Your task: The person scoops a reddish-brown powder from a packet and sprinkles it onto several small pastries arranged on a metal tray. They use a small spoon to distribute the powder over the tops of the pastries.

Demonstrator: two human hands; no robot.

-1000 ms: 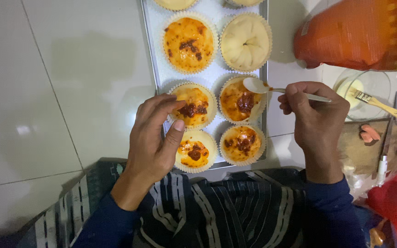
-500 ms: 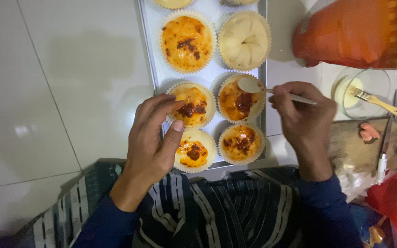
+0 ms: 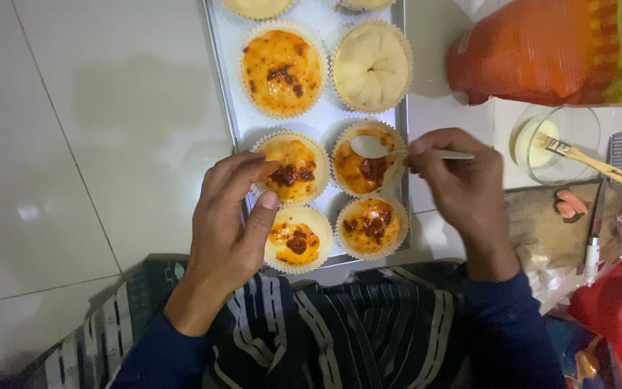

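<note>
Working left to right, with the metal baking tray [image 3: 233, 108] as landmark. Left of tray: pale tiled floor [image 3: 73, 144], nothing else noted there.

Left hand [image 3: 228, 227] at tray's near left corner, fingers loosely curled, thumb tip resting on rim of near-left bun [image 3: 295, 239]; not gripping anything, apparently steadying the paper cup.

On tray, near rows: four buns in white paper cups, all spread with orange sauce and dark red-brown bits. Second-row left bun [image 3: 291, 167] just beyond the left thumb. Second-row right bun [image 3: 363, 167] under the spoon [image 3: 372, 147]; bowl of spoon hovering at or just touching its top, cannot tell which. Near-right bun [image 3: 371, 226] sauced as well.

Farther up tray: one sauced bun [image 3: 282, 70] on left, one plain bun [image 3: 371, 66] on right, no sauce. Two more pale buns cut off at far edge, seemingly bare.

Right hand [image 3: 462, 180] over tray's right rim, closed in a pinch on spoon handle.

Right of tray: orange bag [image 3: 534, 50]; glass bowl [image 3: 556, 137] with pale liquid and a pastry brush [image 3: 584, 158]; wooden board [image 3: 548, 223]; small grater [image 3: 617, 155].

Judged progress: five sauced, at least one plain left, likely three; roughly past halfway for buns in view.
</note>
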